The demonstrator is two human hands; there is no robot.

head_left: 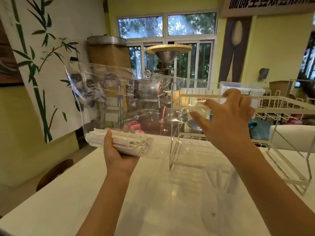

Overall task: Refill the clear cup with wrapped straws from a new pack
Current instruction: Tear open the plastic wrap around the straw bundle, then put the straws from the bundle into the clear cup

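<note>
**Figure: Straw pack held up for opening, cup waiting below**

I saw the white table (85, 193) spread beneath both forearms, carrying everything else. Beyond the right hand stood a white wire rack (281, 106), and just under that hand a clear acrylic stand (175, 150); neither seemed to belong to the job.

The clear bag (105, 92), the new pack, hung in the air between the two hands, stretched nearly flat. I judged it was raised so that the wrapped straws (133, 142) would settle into one end, leaving the rest of the film slack enough to pull open.

The clear cup (219, 200) stood on the table under the right forearm, close to my viewpoint, with a few pale straws faintly showing inside; I could not count them. It was well below the bag, so nothing had yet gone in.

The left hand (117, 152) gripped the bundled straws through the film, fingers curled round them from beneath, steadying the weight. The right hand (226, 116) was spread wide, its thumb and fingertips touching the crumpled far end of the bag; motion blur left me unable to tell whether it pinched the film.
</note>
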